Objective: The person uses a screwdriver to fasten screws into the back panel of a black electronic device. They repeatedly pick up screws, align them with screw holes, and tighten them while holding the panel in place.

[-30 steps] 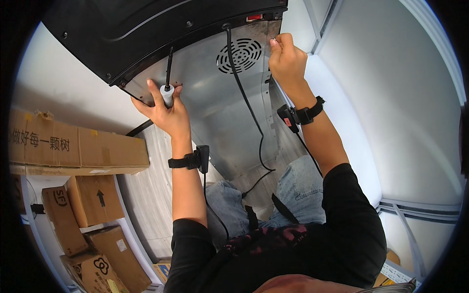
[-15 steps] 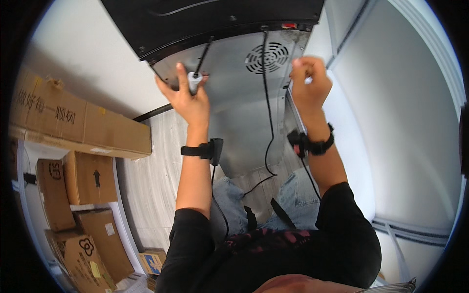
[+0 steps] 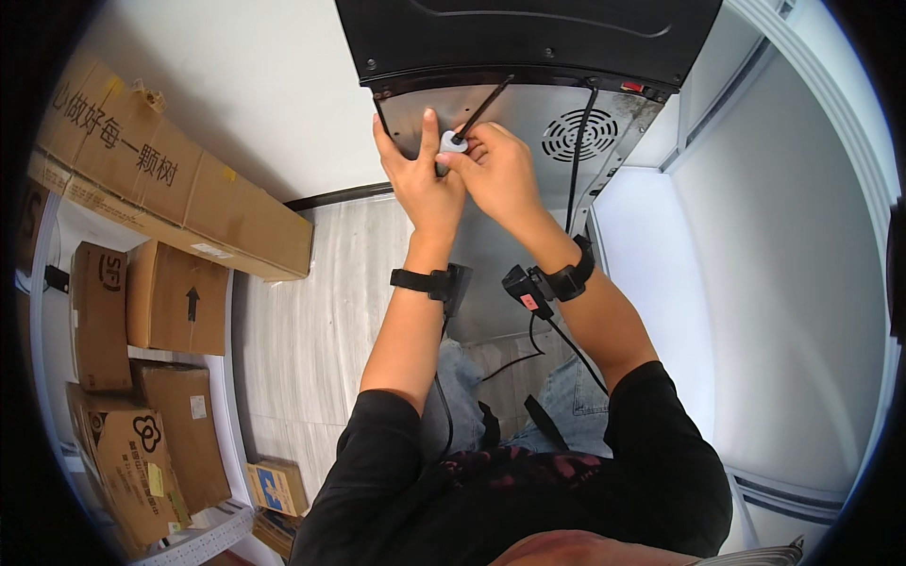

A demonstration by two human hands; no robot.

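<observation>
A screwdriver point(image 3: 453, 142) with a pale grey handle and a long dark shaft slants up to the lower edge of a machine's black panel point(image 3: 543, 38). My left hand point(image 3: 425, 189) holds its handle from the left, with two of its fingers stretched outward. From the right, my right hand point(image 3: 500, 172) has its thumb and fingers closed on the handle near the shaft. The tip reaches the seam between the black panel and the grey metal plate point(image 3: 491, 241) below. Exactly what it meets there is too small to make out.
A black cable point(image 3: 580, 141) runs down past a round vent point(image 3: 604, 132) in the plate. At the left, a long cardboard box point(image 3: 179, 179) lies above a shelf with several cartons point(image 3: 179, 292). A white panel point(image 3: 755, 283) stands at the right.
My right hand has moved from beside the vent, leftward to the screwdriver, and now grips it alongside my left hand. The view has shifted, so the machine appears further right.
</observation>
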